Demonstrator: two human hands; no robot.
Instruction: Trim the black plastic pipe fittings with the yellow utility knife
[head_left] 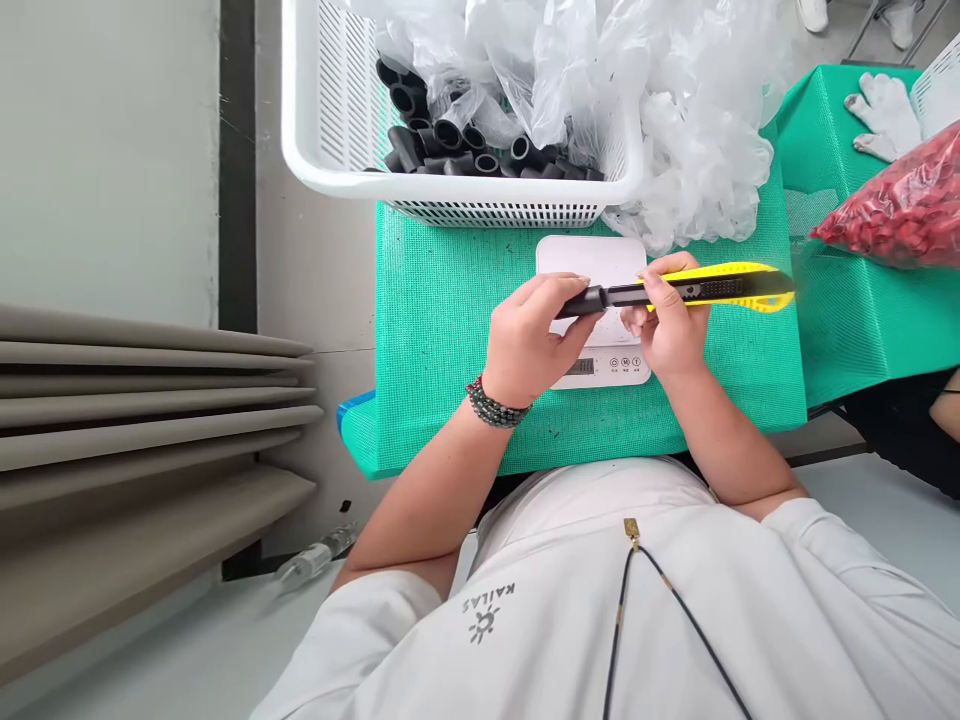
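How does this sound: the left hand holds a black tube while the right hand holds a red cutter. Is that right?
Not quite: the cutter is yellow and black, not red, as the head view shows. The right hand does hold it, and the left hand holds the black tube.

The person is wearing a white short-sleeved shirt (555,620), spreading across the lower frame. Left of lower centre, a grey logo (484,624) is showing a sun-like figure and inverted KAILAS lettering. At lower centre, a black cord (623,585) is carrying a gold-coloured pendant (631,527). Near mid-frame, a dark beaded bracelet (495,409) is encircling the wrist of the left hand (526,335).
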